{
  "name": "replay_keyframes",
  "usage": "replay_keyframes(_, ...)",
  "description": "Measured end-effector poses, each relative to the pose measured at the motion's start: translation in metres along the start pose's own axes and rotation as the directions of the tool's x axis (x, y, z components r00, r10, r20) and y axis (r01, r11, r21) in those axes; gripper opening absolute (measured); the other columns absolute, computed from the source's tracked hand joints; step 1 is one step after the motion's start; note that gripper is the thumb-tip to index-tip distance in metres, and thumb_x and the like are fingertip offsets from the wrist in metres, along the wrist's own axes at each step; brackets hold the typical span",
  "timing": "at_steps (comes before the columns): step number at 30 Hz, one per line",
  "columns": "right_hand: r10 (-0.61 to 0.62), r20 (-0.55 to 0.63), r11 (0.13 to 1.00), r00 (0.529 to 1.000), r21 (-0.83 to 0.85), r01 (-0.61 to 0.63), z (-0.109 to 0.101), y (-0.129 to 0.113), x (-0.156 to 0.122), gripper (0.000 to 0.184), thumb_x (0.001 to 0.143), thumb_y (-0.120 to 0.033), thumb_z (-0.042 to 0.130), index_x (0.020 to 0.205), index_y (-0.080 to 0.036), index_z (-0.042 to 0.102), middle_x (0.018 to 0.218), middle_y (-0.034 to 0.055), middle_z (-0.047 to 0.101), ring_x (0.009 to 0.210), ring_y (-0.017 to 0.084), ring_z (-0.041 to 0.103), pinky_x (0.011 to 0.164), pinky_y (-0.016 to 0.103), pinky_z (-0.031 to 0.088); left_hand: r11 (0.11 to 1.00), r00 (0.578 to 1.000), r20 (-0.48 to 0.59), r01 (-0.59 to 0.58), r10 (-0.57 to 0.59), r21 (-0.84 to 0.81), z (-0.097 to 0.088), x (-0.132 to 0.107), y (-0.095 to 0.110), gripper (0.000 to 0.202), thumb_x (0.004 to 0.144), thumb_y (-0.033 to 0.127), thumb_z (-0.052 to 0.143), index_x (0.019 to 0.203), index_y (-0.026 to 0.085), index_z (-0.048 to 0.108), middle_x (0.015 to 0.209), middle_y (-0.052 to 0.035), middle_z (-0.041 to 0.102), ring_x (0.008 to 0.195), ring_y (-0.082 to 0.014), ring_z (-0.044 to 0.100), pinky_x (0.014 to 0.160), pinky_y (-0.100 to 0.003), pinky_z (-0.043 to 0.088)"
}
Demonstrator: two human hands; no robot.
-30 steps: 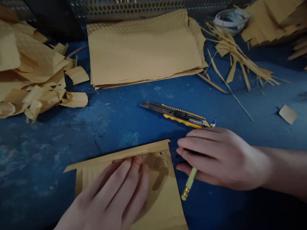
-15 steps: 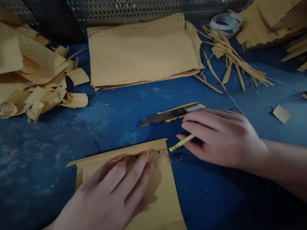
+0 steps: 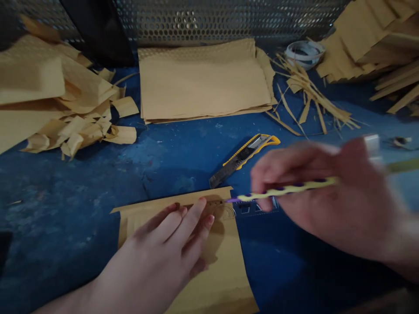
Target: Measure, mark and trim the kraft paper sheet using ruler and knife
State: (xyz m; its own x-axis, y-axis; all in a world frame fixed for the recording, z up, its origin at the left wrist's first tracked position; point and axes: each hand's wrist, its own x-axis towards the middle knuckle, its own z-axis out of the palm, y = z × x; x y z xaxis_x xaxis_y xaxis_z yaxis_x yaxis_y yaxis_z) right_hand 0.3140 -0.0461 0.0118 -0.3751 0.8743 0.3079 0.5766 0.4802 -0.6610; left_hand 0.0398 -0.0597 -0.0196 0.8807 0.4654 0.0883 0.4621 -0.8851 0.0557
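My left hand (image 3: 160, 248) lies with its fingers stretched out, pressing a clear plastic ruler (image 3: 257, 207) onto a brown paper sheet (image 3: 225, 266) near its folded top edge. The ruler has a protractor cut-out and sticks out past the sheet's right side; its left part is hidden under my fingers. In my right hand (image 3: 314, 187), which is blurred, a yellow pencil (image 3: 291, 188) with dark spots is gripped. Its purple tip is at the ruler, by the sheet's top right corner. Beyond the sheet lies a yellow box cutter (image 3: 244, 158), its blade end close to the top edge.
Behind is a stack of brown paper (image 3: 206, 83) on the blue table (image 3: 176, 152). Crumpled paper scraps (image 3: 81, 131) lie left. At right are thin paper strips (image 3: 314, 98), a white tape roll (image 3: 305, 54) and a pile of folded paper (image 3: 360, 43). A perforated metal panel (image 3: 203, 22) stands behind.
My right hand has come away from the box cutter, which has turned to a steeper slant. The pencil has swung round so its purple tip points at the ruler. My left hand stays on the ruler.
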Motion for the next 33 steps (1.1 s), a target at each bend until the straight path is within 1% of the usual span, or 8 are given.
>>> replay_keyframes(2, 0.119, -0.079, 0.909, 0.99, 0.409, -0.077, 0.021, 0.008, 0.003, 0.045, 0.109, -0.039, 0.032, 0.083, -0.019, 0.063, 0.077, 0.0068, 0.067, 0.069, 0.019, 0.069, 0.064, 0.034, 0.06, 1.0, 1.0, -0.004, 0.024, -0.024, -0.013, 0.0, -0.001, 0.0, 0.046, 0.1, 0.052, 0.056, 0.134, 0.022, 0.064, 0.146, -0.0052, 0.062, 0.113, -0.0223, 0.058, 0.099, -0.038, 0.043)
replay_keyframes(4, 0.168, -0.053, 0.824, 0.984, 0.556, -0.11, 0.031, 0.017, 0.005, 0.037, 0.106, -0.032, 0.039, 0.078, -0.019, 0.061, 0.076, 0.0069, 0.067, 0.074, 0.019, 0.07, 0.066, 0.033, 0.06, 0.999, 0.999, -0.015, 0.038, -0.038, -0.026, 0.002, -0.001, 0.0, 0.045, 0.101, 0.05, 0.054, 0.135, 0.023, 0.063, 0.144, -0.0047, 0.063, 0.111, -0.0221, 0.058, 0.099, -0.037, 0.044)
replay_keyframes(7, 0.098, 0.07, 0.888, 0.993, 0.444, -0.119, 0.027, 0.025, 0.004, 0.013, 0.089, -0.013, 0.062, 0.077, -0.019, 0.061, 0.082, 0.0047, 0.067, 0.073, 0.015, 0.068, 0.064, 0.027, 0.057, 0.999, 0.999, -0.044, 0.03, -0.032, -0.039, 0.005, -0.003, 0.0, 0.045, 0.102, 0.05, 0.052, 0.136, 0.023, 0.062, 0.141, -0.0044, 0.064, 0.112, -0.0205, 0.057, 0.102, -0.035, 0.043)
replay_keyframes(10, 0.052, 0.074, 0.929, 0.996, 0.363, -0.076, 0.019, 0.023, 0.001, 0.02, 0.077, -0.002, 0.067, 0.078, -0.02, 0.059, 0.08, 0.0015, 0.067, 0.068, 0.013, 0.067, 0.062, 0.025, 0.056, 0.999, 0.998, -0.062, 0.014, -0.016, -0.031, 0.009, -0.004, 0.0, 0.046, 0.101, 0.051, 0.053, 0.135, 0.022, 0.062, 0.142, -0.0063, 0.064, 0.118, -0.0222, 0.057, 0.105, -0.037, 0.042)
replay_keyframes(16, 0.075, 0.094, 0.936, 0.993, 0.338, -0.102, 0.023, 0.013, -0.003, 0.026, 0.077, -0.001, 0.069, 0.073, -0.022, 0.055, 0.077, -0.0005, 0.069, 0.061, 0.011, 0.066, 0.055, 0.021, 0.055, 1.0, 0.996, -0.085, 0.012, -0.014, -0.023, 0.012, -0.006, 0.001, 0.043, 0.101, 0.049, 0.053, 0.128, 0.018, 0.064, 0.141, -0.0074, 0.064, 0.118, -0.0242, 0.055, 0.111, -0.04, 0.038)
replay_keyframes(23, 0.13, 0.159, 0.94, 0.979, 0.294, -0.173, 0.024, 0.018, 0.0, 0.027, 0.076, -0.001, 0.071, 0.069, -0.021, 0.054, 0.079, -0.0014, 0.067, 0.065, 0.009, 0.065, 0.056, 0.021, 0.051, 0.999, 0.998, -0.059, 0.023, -0.024, -0.029, 0.016, -0.008, 0.008, 0.052, 0.101, 0.046, 0.053, 0.14, 0.013, 0.057, 0.15, -0.0157, 0.056, 0.12, -0.0275, 0.056, 0.116, -0.045, 0.033)
replay_keyframes(27, 0.159, 0.158, 0.933, 0.975, 0.298, -0.201, 0.025, 0.018, 0.001, 0.027, 0.077, -0.002, 0.071, 0.067, -0.02, 0.053, 0.078, -0.0021, 0.066, 0.063, 0.007, 0.063, 0.055, 0.018, 0.049, 0.999, 1.0, -0.025, 0.016, -0.017, -0.031, 0.017, -0.014, 0.012, 0.065, 0.099, 0.051, 0.054, 0.148, 0.009, 0.05, 0.157, -0.0192, 0.048, 0.127, -0.0312, 0.055, 0.124, -0.049, 0.024)
replay_keyframes(33, 0.167, 0.186, 0.923, 0.968, 0.315, -0.22, 0.023, 0.019, 0.002, 0.026, 0.074, -0.002, 0.07, 0.066, -0.019, 0.053, 0.077, -0.003, 0.066, 0.063, 0.006, 0.063, 0.056, 0.016, 0.049, 1.0, 1.0, 0.016, -0.007, 0.007, -0.02, 0.015, -0.019, 0.015, 0.068, 0.099, 0.052, 0.052, 0.148, 0.004, 0.049, 0.158, -0.0184, 0.047, 0.136, -0.0333, 0.049, 0.131, -0.047, 0.014)
